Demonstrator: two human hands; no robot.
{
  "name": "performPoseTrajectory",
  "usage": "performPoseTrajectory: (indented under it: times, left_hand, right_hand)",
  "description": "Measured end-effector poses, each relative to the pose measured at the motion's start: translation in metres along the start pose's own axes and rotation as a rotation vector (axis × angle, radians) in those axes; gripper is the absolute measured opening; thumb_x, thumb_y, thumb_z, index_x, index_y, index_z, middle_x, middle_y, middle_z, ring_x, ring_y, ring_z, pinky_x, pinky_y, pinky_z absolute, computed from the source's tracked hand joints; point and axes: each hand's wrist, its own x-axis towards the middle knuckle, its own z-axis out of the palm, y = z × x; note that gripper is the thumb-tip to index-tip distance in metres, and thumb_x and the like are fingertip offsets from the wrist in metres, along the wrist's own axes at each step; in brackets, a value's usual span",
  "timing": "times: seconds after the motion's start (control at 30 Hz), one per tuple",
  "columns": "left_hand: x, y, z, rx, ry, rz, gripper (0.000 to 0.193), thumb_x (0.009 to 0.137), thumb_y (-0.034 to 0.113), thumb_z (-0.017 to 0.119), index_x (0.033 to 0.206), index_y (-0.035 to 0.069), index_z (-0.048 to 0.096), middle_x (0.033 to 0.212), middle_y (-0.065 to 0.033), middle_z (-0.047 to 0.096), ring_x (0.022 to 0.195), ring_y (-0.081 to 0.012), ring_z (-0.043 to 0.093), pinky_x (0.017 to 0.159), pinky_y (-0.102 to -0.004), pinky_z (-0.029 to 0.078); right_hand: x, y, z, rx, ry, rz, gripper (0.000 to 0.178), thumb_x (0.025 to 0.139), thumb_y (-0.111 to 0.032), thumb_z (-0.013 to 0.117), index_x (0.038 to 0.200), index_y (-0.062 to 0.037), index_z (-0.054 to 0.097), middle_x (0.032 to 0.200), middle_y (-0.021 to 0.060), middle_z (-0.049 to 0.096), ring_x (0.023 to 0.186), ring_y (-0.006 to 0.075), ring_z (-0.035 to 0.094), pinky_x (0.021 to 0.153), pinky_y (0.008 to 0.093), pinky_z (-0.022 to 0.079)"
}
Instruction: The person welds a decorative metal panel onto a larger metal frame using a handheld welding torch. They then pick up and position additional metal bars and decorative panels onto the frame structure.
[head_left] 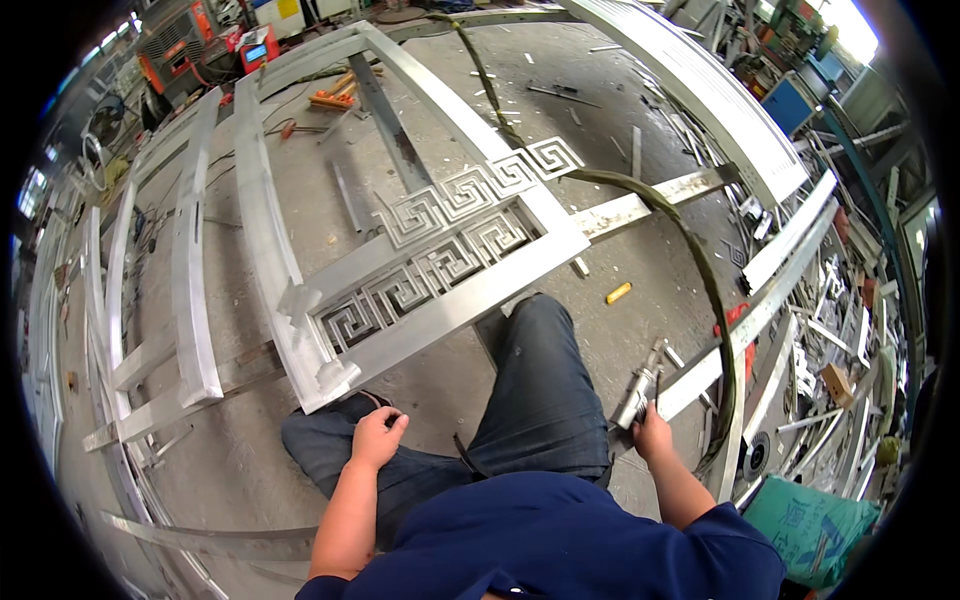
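My right hand point(652, 436) grips a silver, cylinder-bodied hand tool point(634, 396) with a narrow tip, held low beside my right knee. Over my left leg rests my left hand point(378, 437), its fingers curled in and nothing visible in them. Just ahead of it is the near corner of a pale metal frame point(455, 300). A fretwork panel point(430, 262) of square spirals sits inside the frame's near section. Another spiral strip point(480, 190) lies across the bars just beyond it, overhanging on the right.
A thick dark sheathed hose point(690, 240) curves down the right side. Metal offcuts point(820, 330) are heaped at far right, beside a green sack point(810, 530). A yellow-handled object point(619, 293) lies on the floor. More frames point(190, 250) stand at left; a red machine point(258, 50) is behind.
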Motion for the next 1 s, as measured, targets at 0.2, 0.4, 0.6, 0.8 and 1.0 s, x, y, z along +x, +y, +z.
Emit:
performPoseTrajectory:
  times: [0.2,0.4,0.6,0.8,1.0]
  left_hand:
    - [0.009,-0.001,0.012,0.151,-0.065,0.081,0.027,0.089,0.029,0.071,0.098,0.003,0.072,0.085,-0.0139,0.072,0.074,-0.0275,0.068,0.068,-0.0366,0.053]
    - [0.017,0.005,0.012,0.216,-0.164,0.02,0.034,0.091,0.038,0.066,0.101,0.006,0.074,0.089,-0.0149,0.072,0.083,-0.0328,0.069,0.074,-0.0426,0.054]
    - [0.026,-0.006,0.014,0.198,-0.195,-0.034,0.037,0.091,0.04,0.065,0.104,0.007,0.073,0.092,-0.0145,0.074,0.086,-0.0324,0.07,0.077,-0.0421,0.055]
    - [0.036,-0.021,0.018,0.15,-0.232,-0.124,0.04,0.09,0.043,0.067,0.106,0.007,0.073,0.094,-0.0144,0.074,0.089,-0.0318,0.07,0.078,-0.0416,0.055]
    - [0.044,-0.035,0.022,0.052,-0.23,-0.13,0.042,0.09,0.042,0.068,0.109,0.004,0.071,0.095,-0.0143,0.073,0.089,-0.0292,0.07,0.079,-0.039,0.055]
  right_hand:
    - [0.003,0.008,-0.002,0.067,0.044,-0.026,0.059,0.086,-0.02,0.068,0.136,-0.0001,0.045,0.106,0.0282,0.068,0.097,0.0466,0.066,0.084,0.0525,0.053]
    - [0.016,0.005,-0.005,-0.071,0.019,-0.053,0.036,0.082,-0.025,0.072,0.107,-0.0038,0.059,0.094,0.0219,0.071,0.09,0.0429,0.068,0.079,0.0522,0.054]
    - [0.022,-0.007,-0.02,-0.11,0.026,-0.052,0.029,0.077,-0.026,0.075,0.093,-0.0041,0.066,0.09,0.0202,0.072,0.088,0.0402,0.069,0.08,0.0492,0.055]
    - [0.027,0.006,-0.015,-0.112,0.016,-0.048,0.033,0.073,-0.027,0.077,0.094,-0.0033,0.068,0.093,0.0204,0.072,0.091,0.0401,0.069,0.082,0.0478,0.055]
    - [0.032,0.01,-0.029,-0.034,-0.068,-0.038,0.054,0.067,-0.032,0.083,0.109,-0.0009,0.069,0.1,0.0218,0.073,0.097,0.038,0.07,0.087,0.0441,0.056]
